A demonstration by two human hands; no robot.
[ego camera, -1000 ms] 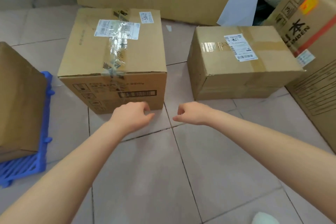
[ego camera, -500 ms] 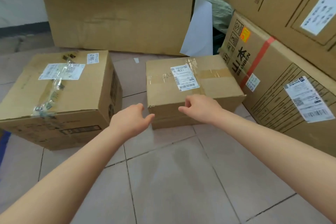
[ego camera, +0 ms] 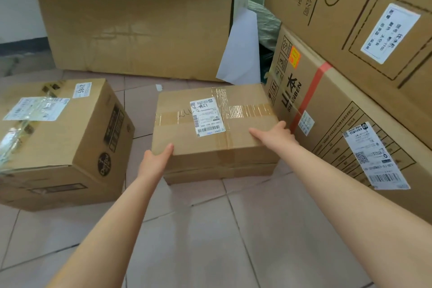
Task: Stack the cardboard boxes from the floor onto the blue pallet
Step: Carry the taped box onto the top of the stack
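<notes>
A flat, taped cardboard box (ego camera: 187,133) with a white shipping label lies on the tiled floor in the middle of the view. My left hand (ego camera: 155,159) clasps its near-left corner, thumb on top and fingers hidden down the left side. My right hand (ego camera: 273,134) clasps the near-right top edge, fingers curling over the right side. The box still rests on the floor. To its left stands a taller cardboard box (ego camera: 53,138) with labels and crumpled tape on top. The blue pallet is out of view.
Large printed cartons (ego camera: 339,124) are stacked close against the flat box's right side. A flattened cardboard sheet (ego camera: 140,30) leans on the back wall, with a white sheet (ego camera: 243,54) beside it. Bare floor tiles (ego camera: 210,241) lie in front of me.
The view swung right and the blue pallet left the frame. Both hands spread apart, reached forward and came to rest on the flat box's two near corners.
</notes>
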